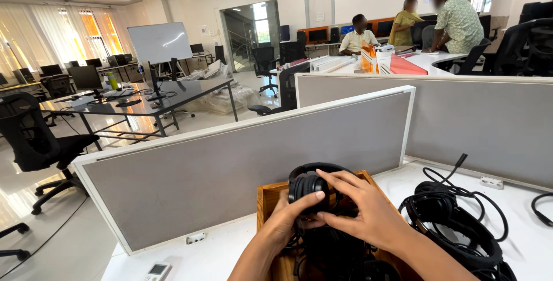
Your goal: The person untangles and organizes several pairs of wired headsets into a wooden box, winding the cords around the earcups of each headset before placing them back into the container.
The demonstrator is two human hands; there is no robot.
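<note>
Both my hands hold a black headset (pixel 309 184) over a wooden box (pixel 269 196) on the white desk (pixel 213 255). My left hand (pixel 291 217) grips it from below, thumb up against the ear cup. My right hand (pixel 360 209) lies over the top, fingers spread across the headband and cup. More black headsets and cables fill the box under my hands.
A second pile of black headsets with cables (pixel 455 217) lies to the right on the desk. Grey partition panels (pixel 242 166) stand just behind the box. A small white remote (pixel 156 271) lies at the left. Three people (pixel 438 22) are at a far desk.
</note>
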